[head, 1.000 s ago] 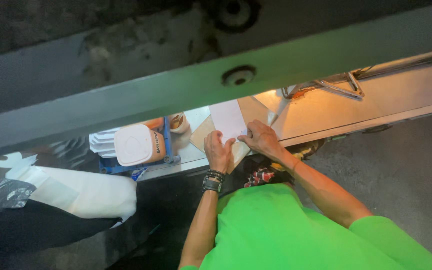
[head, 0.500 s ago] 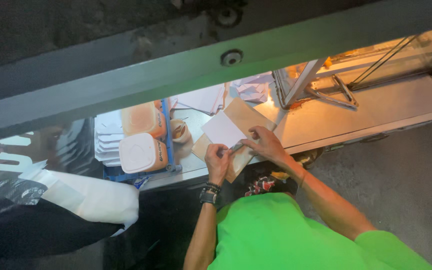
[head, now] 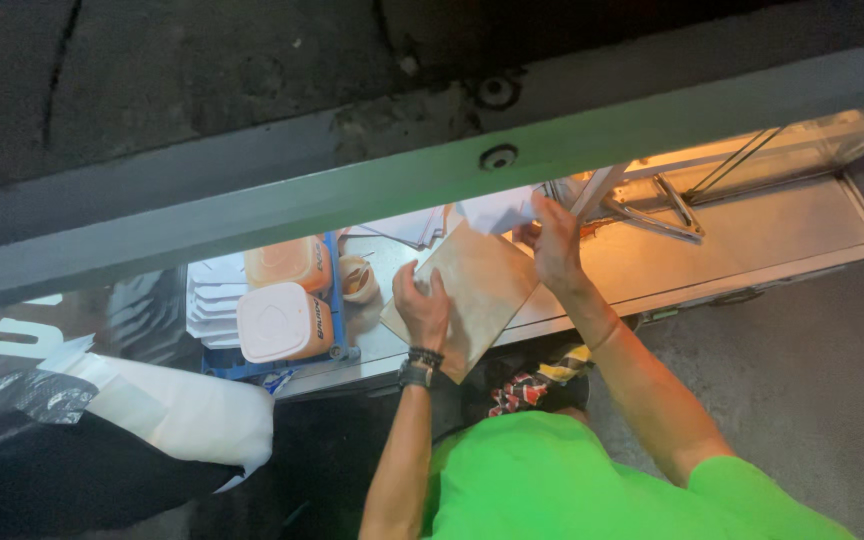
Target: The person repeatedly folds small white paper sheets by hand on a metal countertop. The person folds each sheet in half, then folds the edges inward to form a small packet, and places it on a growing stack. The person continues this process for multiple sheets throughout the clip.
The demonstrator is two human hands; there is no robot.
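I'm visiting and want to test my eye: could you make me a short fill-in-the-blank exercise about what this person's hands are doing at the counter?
1. The left hand rests on a flat tan ____.
2. The right hand reaches up to white ____ sheets.
3. The tub beside the board has a ____ lid.
4. The left wrist wears a dark ____.

Missing words: board; paper; white; band

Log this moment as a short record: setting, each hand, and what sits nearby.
setting: metal counter seen from above, under a grey beam
left hand: pressed on a tan board
right hand: raised at the white paper beyond the board
nearby: white-lidded orange tub, blue rack, small cup
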